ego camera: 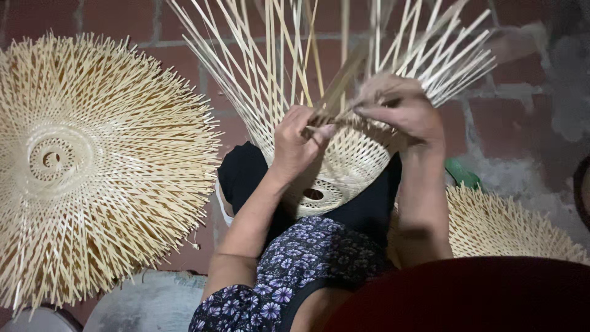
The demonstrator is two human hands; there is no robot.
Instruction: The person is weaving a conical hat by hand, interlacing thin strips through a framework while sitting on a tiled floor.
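Closest to me, at the bottom of the view, a dark red rounded edge [467,295] cuts across the right corner, and my floral-print clothing [289,270] covers my lap beneath both forearms. Between my knees, clad in black trousers [246,172], I prop a half-woven bamboo basket [344,166] with its closed base and small centre hole turned toward me, so the loose upright strips [270,55] fan away from my body and I can work along the woven edge. My left hand [298,144] is curled shut, thumb pressing a flat bamboo strip [335,86] against the basket wall, I judge to keep the weave from springing open. My right hand [399,110] is closed too, fingers pinched around strips at the rim just beside the left; which strip it grips I cannot tell, since motion blurs that spot. Splayed strip ends crowd both hands and hide the rim behind them. Off to my left a large round woven bamboo piece [92,160] with bristling unfinished ends lies on the red brick floor [184,49], well apart from the basket. Another such woven piece [504,224] sits low at my right, partly hidden by my right forearm, with something green [461,172] just beyond it. Grey patches of cement [153,301] show near the lower left.
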